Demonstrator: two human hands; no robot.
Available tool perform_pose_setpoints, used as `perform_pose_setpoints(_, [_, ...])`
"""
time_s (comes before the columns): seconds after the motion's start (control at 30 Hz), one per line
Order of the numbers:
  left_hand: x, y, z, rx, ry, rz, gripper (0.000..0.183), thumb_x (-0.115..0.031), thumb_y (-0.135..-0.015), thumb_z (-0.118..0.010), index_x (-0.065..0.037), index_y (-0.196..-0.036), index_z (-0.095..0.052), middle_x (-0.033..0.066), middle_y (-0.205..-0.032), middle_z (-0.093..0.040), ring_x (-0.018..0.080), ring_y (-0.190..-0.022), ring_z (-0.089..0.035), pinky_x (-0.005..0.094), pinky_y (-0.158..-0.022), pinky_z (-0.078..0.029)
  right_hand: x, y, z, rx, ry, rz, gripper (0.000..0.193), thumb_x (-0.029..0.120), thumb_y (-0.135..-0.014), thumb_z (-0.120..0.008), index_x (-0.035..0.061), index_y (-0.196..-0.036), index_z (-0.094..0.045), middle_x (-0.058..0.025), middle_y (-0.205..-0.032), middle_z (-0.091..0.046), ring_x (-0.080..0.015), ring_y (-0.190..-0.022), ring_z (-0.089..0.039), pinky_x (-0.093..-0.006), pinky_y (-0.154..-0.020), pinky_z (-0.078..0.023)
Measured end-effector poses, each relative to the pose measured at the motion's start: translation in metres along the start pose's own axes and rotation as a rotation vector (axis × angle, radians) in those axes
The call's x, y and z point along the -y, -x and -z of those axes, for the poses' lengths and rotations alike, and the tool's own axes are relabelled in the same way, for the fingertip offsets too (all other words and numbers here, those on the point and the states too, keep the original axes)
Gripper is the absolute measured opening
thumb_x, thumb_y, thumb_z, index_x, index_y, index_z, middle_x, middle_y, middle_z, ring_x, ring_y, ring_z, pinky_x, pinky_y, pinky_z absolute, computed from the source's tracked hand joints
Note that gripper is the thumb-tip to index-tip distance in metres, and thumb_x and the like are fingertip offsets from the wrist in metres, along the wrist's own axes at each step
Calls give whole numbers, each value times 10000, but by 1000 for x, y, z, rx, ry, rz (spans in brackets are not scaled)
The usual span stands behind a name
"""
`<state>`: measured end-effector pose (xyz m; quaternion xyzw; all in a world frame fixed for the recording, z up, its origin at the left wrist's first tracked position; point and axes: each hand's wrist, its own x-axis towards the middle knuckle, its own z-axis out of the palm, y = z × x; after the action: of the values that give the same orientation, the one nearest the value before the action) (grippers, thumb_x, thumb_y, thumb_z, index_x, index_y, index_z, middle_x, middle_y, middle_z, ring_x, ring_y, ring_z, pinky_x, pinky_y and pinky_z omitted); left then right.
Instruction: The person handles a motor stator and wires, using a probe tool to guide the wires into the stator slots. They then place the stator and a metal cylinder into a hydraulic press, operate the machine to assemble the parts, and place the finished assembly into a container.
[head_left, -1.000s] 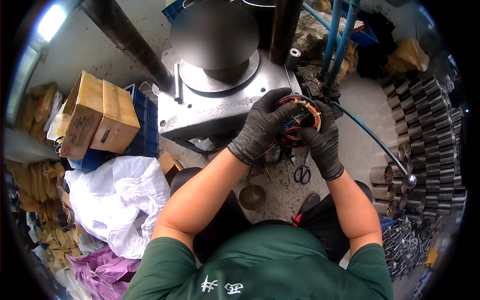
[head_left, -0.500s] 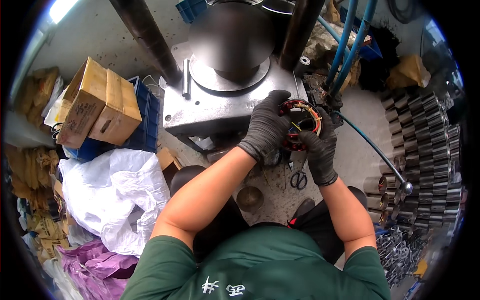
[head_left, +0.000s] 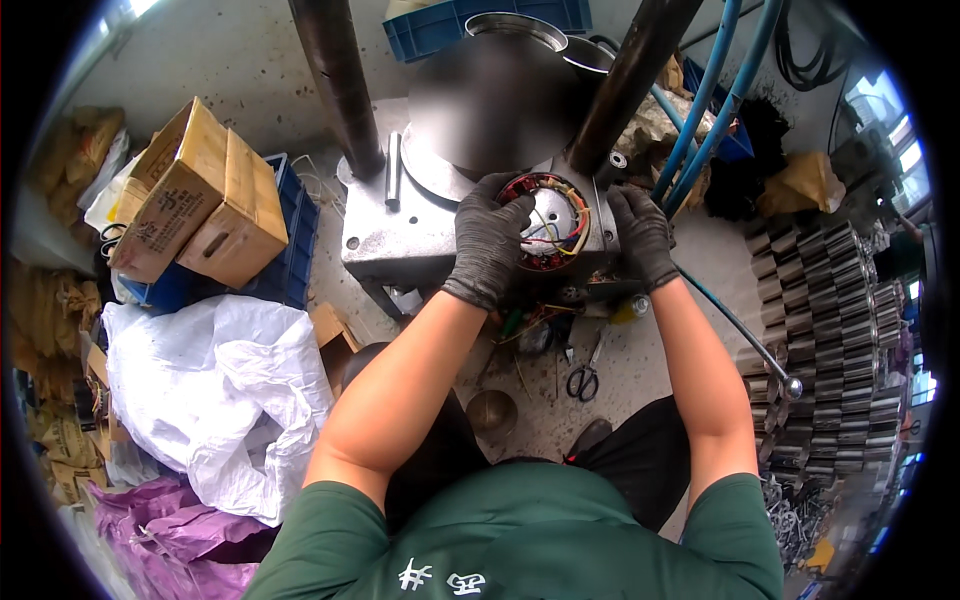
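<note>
A ring-shaped motor stator (head_left: pixel 578 222) with red windings and loose yellow, red and blue wires is in my gloved left hand (head_left: pixel 488 238). That hand grips its left side, thumb over the rim, above the front of the metal press table (head_left: pixel 400 238). To the right of the stator, apart from it, is my gloved right hand (head_left: pixel 643 238), by the table's right edge. Its fingers reach forward, and no held thing shows in them. The hand hides part of the machine fittings behind it. A blurred dark round shape (head_left: pixel 495 105) covers the press centre.
Dark columns (head_left: pixel 340 85) flank the press. A ball-ended lever (head_left: pixel 740 333) slants out at right, before stacked metal cylinders (head_left: pixel 830 330). Scissors (head_left: pixel 582 382) and a round bowl (head_left: pixel 491 413) lie on the floor. Cardboard boxes (head_left: pixel 235 215) and a white sack (head_left: pixel 215 390) stand left.
My right hand has let go of the stator and moved right. The stator, held in my left hand, has shifted left and faces up more fully. The view has shifted slightly.
</note>
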<state>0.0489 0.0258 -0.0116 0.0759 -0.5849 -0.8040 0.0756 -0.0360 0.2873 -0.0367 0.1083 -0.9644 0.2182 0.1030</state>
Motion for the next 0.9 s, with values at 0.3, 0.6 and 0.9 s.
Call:
perform_pose_setpoints(0.3, [-2,-2,2,37,130,59,399,-12,-913,-728,-14,-1306,-655,104,-1115,-722,177,-898,-699,295,-774,-603,-3,-21,-2,182,186,90,344,157,-943,-597,93,-1279,-634,-258,-1038,-724,-471,-965,-689,-567,-858,-549])
perform_pose_setpoints(0.6, [-8,13,-2,284,-46,179,400,-41,-923,-753,-2,-1310,-663,84,-1052,-730,158,-893,-721,314,-822,-625,34,80,47,-138,-1304,-4,309,69,-1001,-555,56,-1302,-622,-126,-1066,-734,-235,-959,-729,-380,-842,-609])
perform_pose_setpoints(0.9, [2,34,-20,515,97,407,364,-29,-922,-689,60,-1275,-665,133,-1081,-755,194,-931,-750,333,-842,-638,28,119,77,-56,-1419,125,142,121,-1042,-648,61,-1170,-634,-128,-1038,-738,-231,-915,-723,-393,-854,-581])
